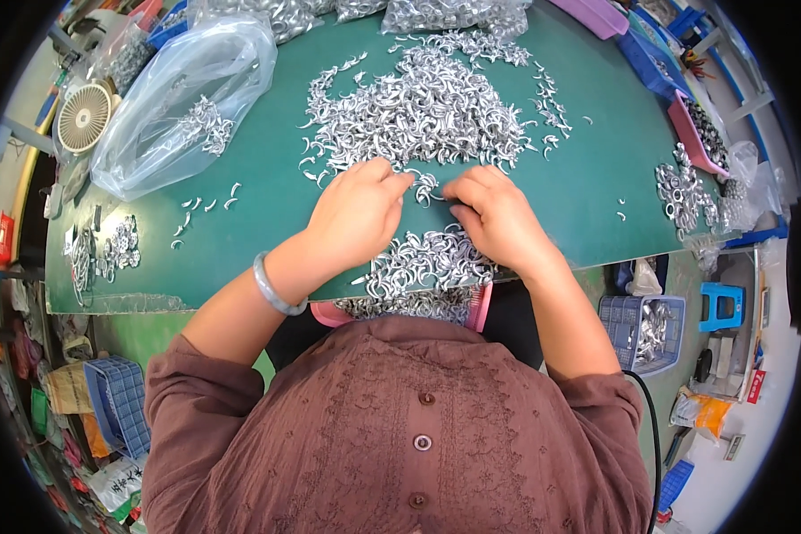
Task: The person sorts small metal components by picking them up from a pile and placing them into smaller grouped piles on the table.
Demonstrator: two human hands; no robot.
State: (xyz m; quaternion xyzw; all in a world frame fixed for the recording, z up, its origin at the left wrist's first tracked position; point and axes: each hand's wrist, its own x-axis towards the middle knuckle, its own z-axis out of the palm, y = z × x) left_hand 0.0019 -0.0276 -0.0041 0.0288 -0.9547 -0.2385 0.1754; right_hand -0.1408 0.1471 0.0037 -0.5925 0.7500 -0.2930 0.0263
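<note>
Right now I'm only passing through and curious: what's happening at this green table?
A person is picking through small curved silver metal pieces heaped on the green table. The left hand and right hand pinch pieces between them. A smaller pile lies by the near edge, above a pink tray.

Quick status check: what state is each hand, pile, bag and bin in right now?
left hand: fingers pinched on small silver parts
right hand: fingers curled on the parts
big pile of silver parts: loose, spread on the green table
near pile: heaped at the table edge
clear plastic bag: open, nearly empty
pink tray: holds parts
</note>
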